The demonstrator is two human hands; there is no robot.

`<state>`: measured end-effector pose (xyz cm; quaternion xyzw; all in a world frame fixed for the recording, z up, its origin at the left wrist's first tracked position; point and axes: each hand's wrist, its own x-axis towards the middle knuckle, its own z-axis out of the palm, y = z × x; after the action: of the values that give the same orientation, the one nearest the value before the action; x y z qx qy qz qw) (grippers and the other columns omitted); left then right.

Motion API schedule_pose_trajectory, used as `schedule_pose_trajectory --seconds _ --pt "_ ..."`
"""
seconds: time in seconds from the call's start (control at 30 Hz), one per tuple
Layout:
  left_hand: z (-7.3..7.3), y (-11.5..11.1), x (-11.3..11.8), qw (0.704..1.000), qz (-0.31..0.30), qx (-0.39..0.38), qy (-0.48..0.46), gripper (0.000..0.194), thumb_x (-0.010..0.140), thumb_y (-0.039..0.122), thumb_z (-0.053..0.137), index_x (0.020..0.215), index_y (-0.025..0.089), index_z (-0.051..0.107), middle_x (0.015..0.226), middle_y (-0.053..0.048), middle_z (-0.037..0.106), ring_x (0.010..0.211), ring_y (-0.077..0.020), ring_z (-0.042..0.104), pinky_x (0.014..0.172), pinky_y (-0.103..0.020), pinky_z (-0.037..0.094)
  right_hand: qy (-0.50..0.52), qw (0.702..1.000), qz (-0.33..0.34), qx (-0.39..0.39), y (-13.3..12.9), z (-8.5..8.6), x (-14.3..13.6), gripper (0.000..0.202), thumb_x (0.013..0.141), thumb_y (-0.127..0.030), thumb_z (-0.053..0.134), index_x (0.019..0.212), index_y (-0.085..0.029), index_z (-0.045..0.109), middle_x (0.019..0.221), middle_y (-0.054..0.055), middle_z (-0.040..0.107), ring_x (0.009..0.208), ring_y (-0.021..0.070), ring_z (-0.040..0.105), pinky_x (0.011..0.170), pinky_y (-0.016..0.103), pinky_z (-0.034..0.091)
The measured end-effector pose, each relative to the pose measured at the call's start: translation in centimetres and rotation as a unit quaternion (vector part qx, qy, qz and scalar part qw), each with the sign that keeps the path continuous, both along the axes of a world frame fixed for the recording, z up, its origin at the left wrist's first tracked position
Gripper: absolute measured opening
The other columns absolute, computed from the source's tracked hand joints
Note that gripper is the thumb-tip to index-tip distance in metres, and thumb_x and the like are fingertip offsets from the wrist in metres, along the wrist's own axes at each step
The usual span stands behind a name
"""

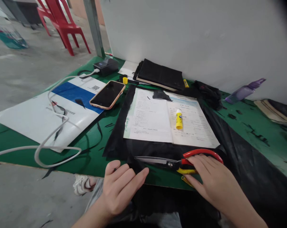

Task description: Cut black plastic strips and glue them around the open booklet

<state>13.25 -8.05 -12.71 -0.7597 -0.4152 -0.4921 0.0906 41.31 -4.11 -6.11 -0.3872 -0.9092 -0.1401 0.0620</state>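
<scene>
On the near side of the open booklet (149, 126), head view, the right hand (210, 177) is closed around red-handled scissors (170, 164); left of it, nearer than the booklet, the left hand (120, 186) curls loosely (whether pinching black cloth (117, 139), I cannot tell).

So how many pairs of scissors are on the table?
1: the red-handled scissors in the right hand, blades pointing left, near the table's front edge. The black material could hide more.

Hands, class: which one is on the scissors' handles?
The right hand: it lies over the red handle of the scissors. The left hand is off the handles, nearer the blades.
</scene>
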Motion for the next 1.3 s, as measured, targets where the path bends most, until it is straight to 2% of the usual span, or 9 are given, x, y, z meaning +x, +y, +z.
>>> schedule_pose_trajectory --seconds 0.2,0.3,0.5,0.63,0.93,1.3 --pt "0.2 0.0 0.0 1.000 0.003 0.002 0.002 0.012 0.078 0.001 0.069 0.088 0.009 0.070 0.051 0.007 0.040 0.054 -0.0096 0.033 0.064 -0.032 0.029 -0.006 1.000 -0.018 -0.020 0.3 0.0 0.1 0.033 0.098 -0.039 0.037 0.108 -0.015 0.057 0.095 0.010 0.070 0.085 0.0232 0.068 0.073 0.039 0.054" --pt "0.1 0.2 0.0 1.000 0.002 0.003 0.002 0.013 0.078 0.002 0.069 0.089 0.009 0.070 0.051 0.006 0.040 0.055 -0.0098 0.032 0.064 -0.031 0.028 -0.002 0.999 -0.030 -0.043 0.4 0.0 0.2 0.029 0.095 -0.038 0.042 0.109 -0.016 0.055 0.096 0.009 0.069 0.085 0.0234 0.067 0.072 0.038 0.054" --pt "0.0 0.1 -0.1 1.000 0.001 -0.005 0.005 0.012 0.080 0.003 0.068 0.090 0.009 0.071 0.052 0.006 0.040 0.056 -0.0099 0.032 0.064 -0.032 0.028 -0.003 0.995 -0.051 -0.091 0.3 0.3 0.0 0.034 0.078 -0.029 0.065 0.108 -0.019 0.051 0.097 0.007 0.067 0.088 0.0254 0.065 0.075 0.040 0.053" --pt "0.2 -0.1 -0.1 1.000 -0.006 -0.010 0.001 0.013 0.079 0.002 0.068 0.091 0.007 0.070 0.053 0.005 0.041 0.056 -0.0099 0.033 0.064 -0.032 0.027 -0.003 0.991 -0.063 -0.115 0.2 0.4 -0.2 0.041 0.071 -0.026 0.072 0.105 -0.021 0.049 0.095 0.005 0.066 0.086 0.0248 0.064 0.074 0.040 0.052" --pt "0.2 0.0 -0.2 1.000 -0.001 0.004 -0.001 0.013 0.077 0.001 0.070 0.088 0.008 0.070 0.051 0.006 0.040 0.054 -0.0095 0.032 0.061 -0.031 0.027 -0.010 0.996 -0.048 -0.072 0.2 0.4 0.2 0.044 0.071 -0.029 0.072 0.106 -0.019 0.049 0.094 0.006 0.066 0.085 0.0255 0.064 0.074 0.041 0.052" --pt "0.2 0.0 -0.2 1.000 -0.012 0.002 -0.014 0.015 0.079 0.001 0.066 0.093 0.006 0.070 0.052 0.005 0.040 0.055 -0.0104 0.033 0.061 -0.032 0.026 -0.010 0.997 -0.026 -0.068 0.7 0.4 -1.0 0.038 0.077 -0.029 0.066 0.109 -0.017 0.050 0.098 0.008 0.067 0.088 0.0252 0.064 0.077 0.041 0.050"
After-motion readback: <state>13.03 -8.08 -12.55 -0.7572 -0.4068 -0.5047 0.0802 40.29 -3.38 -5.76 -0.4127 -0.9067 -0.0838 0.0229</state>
